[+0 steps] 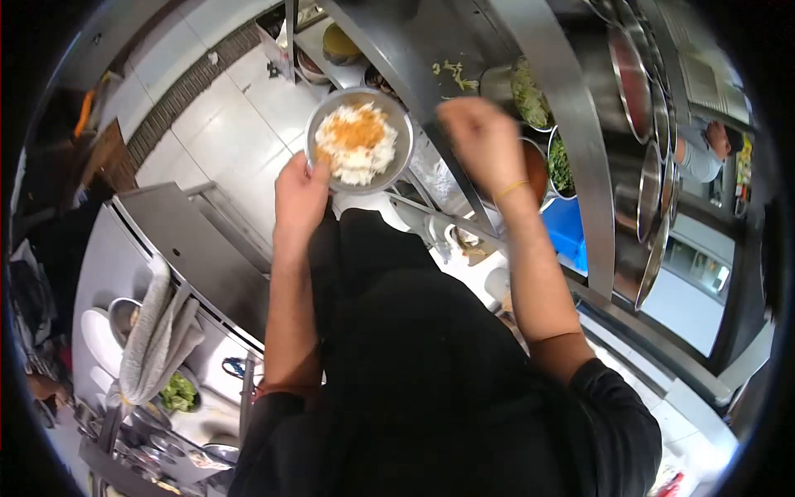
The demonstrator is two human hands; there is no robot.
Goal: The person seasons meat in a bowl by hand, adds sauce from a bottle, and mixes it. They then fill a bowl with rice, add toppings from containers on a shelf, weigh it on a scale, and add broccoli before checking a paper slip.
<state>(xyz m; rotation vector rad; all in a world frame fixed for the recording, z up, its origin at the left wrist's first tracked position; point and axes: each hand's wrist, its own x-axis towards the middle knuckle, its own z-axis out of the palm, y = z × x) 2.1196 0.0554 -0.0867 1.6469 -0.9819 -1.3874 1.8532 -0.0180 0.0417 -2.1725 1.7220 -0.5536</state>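
My left hand (301, 197) grips the near left rim of a metal bowl (404, 137), thumb over the edge. White rice (358, 166) fills the bowl, topped with an orange sauce or seasoning (356, 128). To the right, my right hand (484, 145) is raised over the steel counter edge, blurred by motion. Its fingers look curled in, and whatever they may hold is hidden. Close beyond it stand a container of shredded pale green vegetable (530, 95) and one of chopped green herbs (561, 166). A reddish-brown container (534, 170) is partly covered by my right wrist.
Pale shreds (455, 76) lie scattered on the steel counter. Several metal pans or lids (650, 190) stand on the right, with another person's arm (700, 153) beyond. A blue container (566, 236) sits below the herbs. At left are a grey cloth (157, 340) and a bowl of lettuce (178, 393).
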